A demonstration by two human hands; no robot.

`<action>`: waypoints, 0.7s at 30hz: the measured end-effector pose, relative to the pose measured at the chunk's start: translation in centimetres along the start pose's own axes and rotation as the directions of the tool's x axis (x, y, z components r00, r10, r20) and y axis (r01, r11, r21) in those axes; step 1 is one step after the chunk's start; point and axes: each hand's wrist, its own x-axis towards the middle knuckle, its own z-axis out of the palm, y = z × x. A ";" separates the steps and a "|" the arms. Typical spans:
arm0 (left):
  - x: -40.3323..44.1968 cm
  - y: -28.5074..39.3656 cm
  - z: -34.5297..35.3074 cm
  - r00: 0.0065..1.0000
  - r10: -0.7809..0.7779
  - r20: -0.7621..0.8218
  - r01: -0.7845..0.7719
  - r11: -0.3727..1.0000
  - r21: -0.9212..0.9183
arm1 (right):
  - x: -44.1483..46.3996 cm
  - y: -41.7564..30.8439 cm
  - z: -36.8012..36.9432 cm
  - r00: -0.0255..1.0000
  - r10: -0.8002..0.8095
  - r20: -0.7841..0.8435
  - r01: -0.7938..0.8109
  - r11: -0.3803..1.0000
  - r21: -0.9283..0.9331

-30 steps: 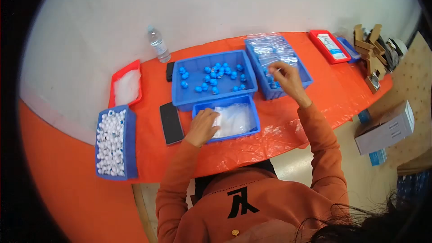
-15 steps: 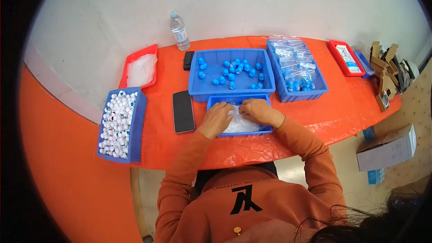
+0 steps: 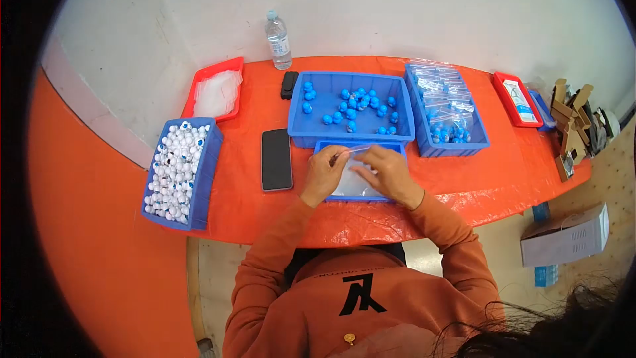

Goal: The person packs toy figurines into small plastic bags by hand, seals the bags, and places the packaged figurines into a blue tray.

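My left hand [image 3: 324,172] pinches the edge of a clear plastic bag [image 3: 356,150] above the small blue tray [image 3: 320,148], which holds more clear bags [image 3: 354,184]. My right hand [image 3: 386,171] is at the bag's other side, its fingers partly blurred, so its hold cannot be made out. Behind the small tray stands a large blue bin [image 3: 311,134] with blue balls [image 3: 351,113] in it. To its right, another blue bin [image 3: 467,149] holds clear bags filled with blue balls [image 3: 450,126].
At the left are a blue bin [image 3: 207,179] of white balls and a red tray [image 3: 235,109] of clear sheets. A phone [image 3: 276,159], a black object [image 3: 289,85], a bottle [image 3: 278,43], a red tray [image 3: 503,96] and cardboard pieces [image 3: 570,119] also lie around.
My right hand has come from the bin of filled bags to the small tray, beside my left hand. A clear bag is now raised above the tray. The view has shifted.
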 end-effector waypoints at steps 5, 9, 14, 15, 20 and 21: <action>0.2 0.8 0.2 0.986 0.168 -0.024 -0.167 0.986 0.025 | 2.5 1.9 -1.1 0.987 -0.146 -0.068 0.150 0.987 0.053; 1.0 1.8 0.1 0.964 0.264 -0.029 -0.262 0.963 0.064 | 3.0 2.1 -2.0 0.981 -0.187 -0.046 0.190 0.978 0.086; 1.9 3.6 -0.3 0.873 0.456 -0.170 -0.390 0.865 0.317 | 2.8 1.8 -2.2 1.000 -0.028 -0.007 0.029 0.988 0.155; 2.0 4.0 -0.3 0.813 0.541 -0.217 -0.415 0.799 0.435 | 2.7 1.7 -2.2 0.999 0.048 -0.012 -0.045 0.985 0.164; 0.0 3.7 0.8 0.879 0.438 -0.187 -0.360 0.868 0.341 | 1.4 1.9 -1.4 0.936 0.346 0.064 -0.331 0.803 0.495; -0.5 3.5 1.1 0.918 0.366 -0.155 -0.317 0.909 0.270 | 0.9 1.9 -1.0 0.905 0.410 0.116 -0.396 0.708 0.585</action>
